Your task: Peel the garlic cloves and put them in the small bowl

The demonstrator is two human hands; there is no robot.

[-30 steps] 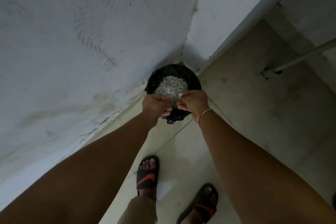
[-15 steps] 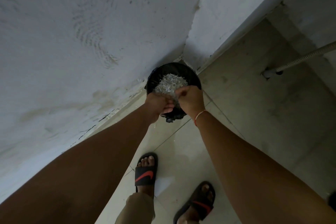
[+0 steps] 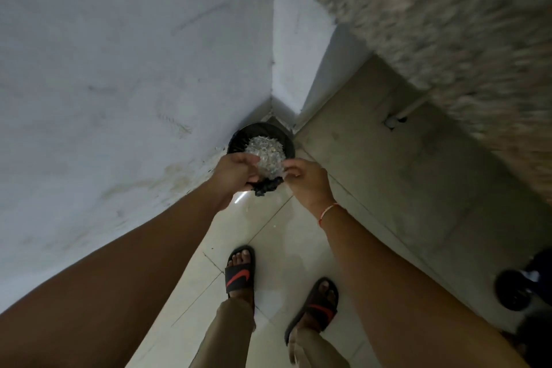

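Note:
A clear cut-glass bowl (image 3: 264, 152) is held tilted over a black bin (image 3: 288, 143) lined with a black bag, which stands in the corner of two walls. My left hand (image 3: 233, 170) grips the bowl's left edge with curled fingers. At its right edge, my right hand (image 3: 304, 178) pinches the rim with curled fingertips. A red thread circles my right wrist. No garlic cloves or peel can be made out; what the bowl contains is not readable through its glittering pattern.
White walls close in on the left and behind the bin. A blurred speckled counter edge (image 3: 448, 24) overhangs at upper right, with a pipe (image 3: 400, 116) below it. My sandalled feet (image 3: 240, 275) stand on pale floor tiles. A dark object (image 3: 519, 287) lies at the right edge.
My right hand has slid from on top of the bowl to its right edge. The view has pulled back and swung, bringing the counter edge into sight.

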